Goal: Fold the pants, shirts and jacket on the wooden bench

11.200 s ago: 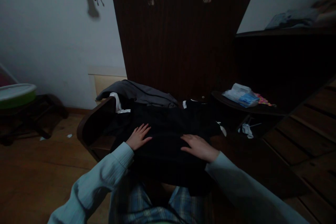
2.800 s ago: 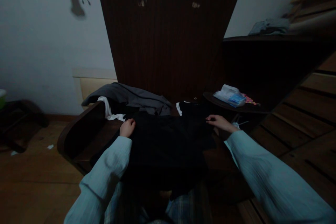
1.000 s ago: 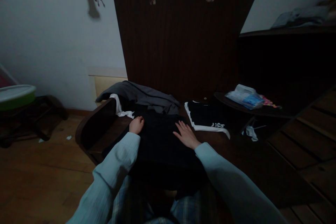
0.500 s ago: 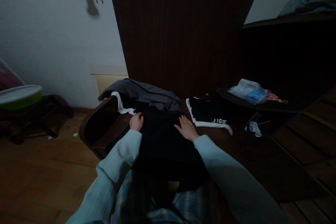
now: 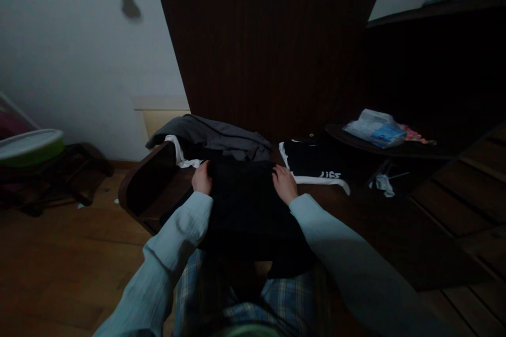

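A black garment lies spread flat in front of me, its lower part hanging over the near edge toward my lap. My left hand is closed on its far left corner. At the far right corner, my right hand has its fingers curled over the cloth's edge; the fingertips are partly hidden. Just to the right of that hand sits a folded black garment with white print, with white cloth under it. Behind the spread garment is a crumpled grey garment, and a white cloth pokes out beside it.
A dark wooden surface with a raised curved left side bears the clothes. On a shelf at right rests a plastic-wrapped packet. A green-rimmed round container stands on a dark stool at left. A dark panel rises behind.
My right hand has gone from lying flat with fingers spread to curling at the garment's far right corner. My left hand stays at the left corner. The view has tilted slightly down.
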`<action>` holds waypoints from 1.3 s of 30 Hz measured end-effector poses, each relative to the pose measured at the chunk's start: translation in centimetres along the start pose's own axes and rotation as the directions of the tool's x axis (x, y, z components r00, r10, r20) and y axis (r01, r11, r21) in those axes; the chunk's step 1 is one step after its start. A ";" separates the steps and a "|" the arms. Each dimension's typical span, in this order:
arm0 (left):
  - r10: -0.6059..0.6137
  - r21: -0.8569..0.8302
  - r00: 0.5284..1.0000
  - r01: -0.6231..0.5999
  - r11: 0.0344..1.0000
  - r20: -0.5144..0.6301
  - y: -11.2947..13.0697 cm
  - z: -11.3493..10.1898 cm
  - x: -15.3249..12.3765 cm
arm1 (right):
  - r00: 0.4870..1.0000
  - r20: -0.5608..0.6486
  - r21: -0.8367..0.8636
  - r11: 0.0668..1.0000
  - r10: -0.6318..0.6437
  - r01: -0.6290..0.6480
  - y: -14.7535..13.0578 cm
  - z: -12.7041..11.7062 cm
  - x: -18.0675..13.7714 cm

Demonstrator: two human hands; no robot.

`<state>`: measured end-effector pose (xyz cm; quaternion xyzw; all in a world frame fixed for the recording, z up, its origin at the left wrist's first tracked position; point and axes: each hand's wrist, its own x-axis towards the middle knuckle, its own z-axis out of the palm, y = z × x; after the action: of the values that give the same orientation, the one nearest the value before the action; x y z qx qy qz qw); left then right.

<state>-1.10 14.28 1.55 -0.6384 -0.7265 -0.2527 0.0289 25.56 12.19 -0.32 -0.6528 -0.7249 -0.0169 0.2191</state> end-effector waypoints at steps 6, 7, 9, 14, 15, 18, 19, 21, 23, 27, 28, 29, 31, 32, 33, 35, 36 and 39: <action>-0.211 0.140 0.977 0.208 0.968 0.007 0.4 -0.8 -0.6 | 0.979 0.017 0.027 0.979 0.202 -0.202 0.4 -1.0 0.2; -0.220 0.157 0.975 0.211 0.965 0.038 0.2 -1.0 -0.5 | 0.968 0.055 0.036 0.968 0.246 -0.248 0.6 -1.2 0.4; -0.229 0.161 0.962 0.205 0.965 0.147 -0.4 -1.6 0.1 | 0.928 0.188 0.046 0.941 0.321 -0.335 0.9 -1.9 1.2; -0.074 0.101 0.850 0.025 0.995 0.522 -2.6 -3.3 2.1 | 0.852 0.459 0.032 0.953 0.253 -0.301 1.8 -3.6 2.2; -0.038 0.109 0.849 -0.023 0.994 0.527 -2.9 -3.5 2.2 | 0.852 0.466 0.030 0.957 0.241 -0.287 1.9 -3.9 2.1; 0.034 0.165 0.886 -0.123 0.978 0.463 -2.9 -4.0 2.0 | 0.895 0.401 0.015 0.975 0.196 -0.220 2.2 -4.7 1.5; 0.045 0.180 0.898 -0.137 0.974 0.438 -2.6 -4.2 1.8 | 0.916 0.363 0.003 0.983 0.170 -0.184 2.4 -5.0 1.4; 0.058 0.192 0.920 -0.142 0.971 0.387 -1.9 -4.8 1.6 | 0.950 0.287 -0.036 0.993 0.121 -0.115 2.7 -5.9 1.4; 0.059 0.206 0.946 -0.129 0.970 0.318 -0.9 -5.4 1.7 | 0.970 0.221 -0.091 0.992 0.100 -0.082 2.7 -7.0 2.1; 0.042 0.247 0.986 -0.082 0.966 0.162 1.0 -6.3 3.0 | 0.990 0.096 -0.215 0.973 0.107 -0.085 1.9 -9.1 5.1; 0.032 0.249 0.992 -0.061 0.967 0.119 1.5 -6.2 3.4 | 0.991 0.070 -0.231 0.968 0.114 -0.095 1.5 -9.4 5.9; 0.022 0.246 0.997 -0.040 0.968 0.078 1.9 -6.1 3.8 | 0.991 0.045 -0.238 0.965 0.126 -0.112 1.2 -9.6 6.7; -0.013 0.235 0.999 0.005 0.972 0.032 2.6 -5.3 4.4 | 0.986 0.005 -0.226 0.961 0.164 -0.159 0.5 -9.4 7.9; -0.034 0.229 0.999 0.026 0.973 0.032 2.7 -4.8 4.6 | 0.982 -0.009 -0.214 0.959 0.188 -0.186 0.2 -9.0 8.3; -0.051 0.224 0.998 0.040 0.974 0.044 2.8 -4.2 4.6 | 0.977 -0.013 -0.201 0.957 0.212 -0.210 0.1 -8.5 8.5; -0.049 0.218 0.996 0.031 0.976 0.077 2.6 -2.8 4.3 | 0.968 0.010 -0.175 0.954 0.249 -0.244 -0.1 -7.2 8.4; -0.023 0.220 0.997 0.005 0.975 0.078 2.4 -2.1 4.1 | 0.965 0.029 -0.164 0.953 0.262 -0.254 -0.1 -6.5 8.2; 0.065 0.244 0.998 -0.066 0.967 0.012 1.3 -0.3 3.2 | 0.952 0.055 -0.141 0.946 0.300 -0.290 -0.3 -4.7 7.4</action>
<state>-0.53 17.17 3.39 -0.6540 -0.7308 -0.1588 0.1141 26.31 17.59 6.53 -0.7672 -0.6241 -0.0067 0.1479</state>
